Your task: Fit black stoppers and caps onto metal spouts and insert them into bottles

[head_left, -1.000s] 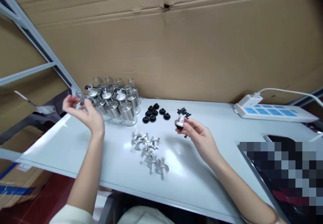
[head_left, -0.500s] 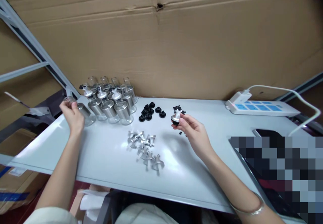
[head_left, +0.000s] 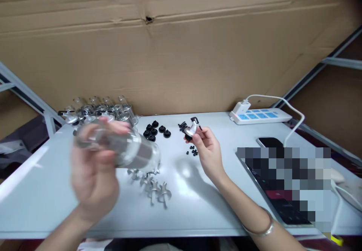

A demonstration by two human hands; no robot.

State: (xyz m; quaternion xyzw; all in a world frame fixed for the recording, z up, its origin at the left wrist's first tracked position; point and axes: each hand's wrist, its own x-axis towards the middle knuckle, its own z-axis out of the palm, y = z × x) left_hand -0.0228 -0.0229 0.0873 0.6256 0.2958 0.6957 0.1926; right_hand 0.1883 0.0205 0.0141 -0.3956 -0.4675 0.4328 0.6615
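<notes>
My left hand (head_left: 94, 175) is blurred by motion and grips a glass bottle with a steel sleeve (head_left: 127, 151), held on its side above the table. My right hand (head_left: 207, 149) pinches a small silver spout cap with a black lever (head_left: 190, 128) at its fingertips. Between the hands, several silver spout parts (head_left: 154, 187) lie in a loose pile on the white table (head_left: 198, 205). Several black rubber stoppers (head_left: 155, 129) sit behind them, and tiny black bits (head_left: 193, 152) lie just left of my right hand.
A cluster of bottles (head_left: 98, 109) stands at the back left against a cardboard wall. A white power strip (head_left: 260, 115) with a cable lies at the back right. A dark phone (head_left: 270, 142) and a blurred-out area are on the right.
My left hand took a bottle from the cluster at the back left and brought it toward me, in front of the camera. The view swung right. My right hand kept the spout cap.
</notes>
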